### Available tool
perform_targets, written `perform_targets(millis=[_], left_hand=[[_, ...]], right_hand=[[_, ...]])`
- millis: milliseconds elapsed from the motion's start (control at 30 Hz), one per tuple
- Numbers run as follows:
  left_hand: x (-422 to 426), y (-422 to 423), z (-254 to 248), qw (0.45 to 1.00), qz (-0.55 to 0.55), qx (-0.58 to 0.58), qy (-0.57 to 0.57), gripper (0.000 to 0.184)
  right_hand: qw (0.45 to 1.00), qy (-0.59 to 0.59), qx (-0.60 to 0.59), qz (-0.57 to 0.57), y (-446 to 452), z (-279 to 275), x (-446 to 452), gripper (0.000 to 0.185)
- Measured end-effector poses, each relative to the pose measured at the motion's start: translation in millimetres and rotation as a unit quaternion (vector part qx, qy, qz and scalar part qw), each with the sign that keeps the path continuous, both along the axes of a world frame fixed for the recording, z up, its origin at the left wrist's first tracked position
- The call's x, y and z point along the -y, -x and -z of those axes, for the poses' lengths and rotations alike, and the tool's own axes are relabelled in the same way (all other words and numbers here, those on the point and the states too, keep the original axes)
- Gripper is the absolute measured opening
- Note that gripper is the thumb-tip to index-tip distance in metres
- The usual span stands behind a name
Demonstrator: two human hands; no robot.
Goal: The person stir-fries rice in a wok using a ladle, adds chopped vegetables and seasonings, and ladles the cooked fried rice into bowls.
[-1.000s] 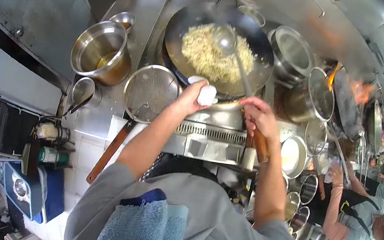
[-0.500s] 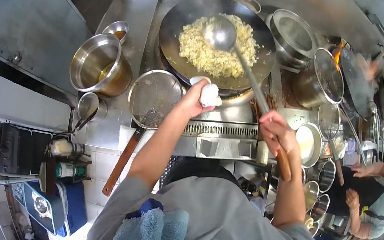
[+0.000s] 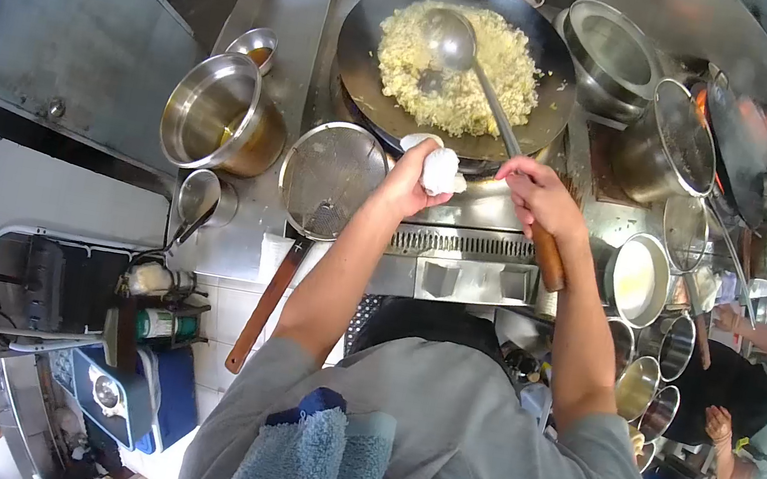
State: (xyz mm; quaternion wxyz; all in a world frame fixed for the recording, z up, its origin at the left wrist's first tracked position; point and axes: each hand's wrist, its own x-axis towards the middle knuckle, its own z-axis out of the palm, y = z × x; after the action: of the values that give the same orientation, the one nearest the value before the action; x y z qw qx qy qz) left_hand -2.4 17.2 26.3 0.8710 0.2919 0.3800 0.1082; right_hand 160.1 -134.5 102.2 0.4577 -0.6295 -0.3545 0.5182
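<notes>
A large dark wok (image 3: 360,48) stands on the stove, filled with pale yellow fried food (image 3: 490,85) in small pieces. My left hand (image 3: 405,182) is closed round a bunched white cloth (image 3: 440,171) at the wok's near rim. With my right hand (image 3: 546,206) I grip a long ladle; its wooden handle end (image 3: 548,259) sticks out below the palm. The ladle's round metal bowl (image 3: 448,39) rests over the food, left of the wok's middle.
Left of the wok are a steel pot (image 3: 212,109), a small bowl (image 3: 253,46) and a mesh strainer (image 3: 330,180) with a wooden handle. Stacked pots (image 3: 608,59), a white-lined pan (image 3: 639,279) and a smoking wok (image 3: 744,148) stand right. A co-worker (image 3: 750,413) is at far right.
The ladle bowl has shifted over the food, leftward and toward the wok's far side, with my right hand still on the handle. My left hand keeps hold of the cloth. The view has shifted slightly.
</notes>
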Motion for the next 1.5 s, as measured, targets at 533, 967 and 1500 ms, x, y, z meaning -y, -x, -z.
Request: perform_targets(millis=[533, 967, 1500], left_hand=[[0, 2, -17, 0.994, -0.04, 0.044, 0.09, 0.026], [38, 23, -25, 0.986, -0.141, 0.067, 0.062, 0.013], [78, 41, -41, 0.99, -0.126, 0.053, 0.024, 0.013]], right_hand=[[0.912, -0.003, 0.4, -0.092, 2, -49, 122, 0.016], [0.936, 0.198, 0.182, -0.226, 1, -133, 142, 0.02], [0.968, 0.161, 0.123, -0.151, 24, -124, 192, 0.01]])
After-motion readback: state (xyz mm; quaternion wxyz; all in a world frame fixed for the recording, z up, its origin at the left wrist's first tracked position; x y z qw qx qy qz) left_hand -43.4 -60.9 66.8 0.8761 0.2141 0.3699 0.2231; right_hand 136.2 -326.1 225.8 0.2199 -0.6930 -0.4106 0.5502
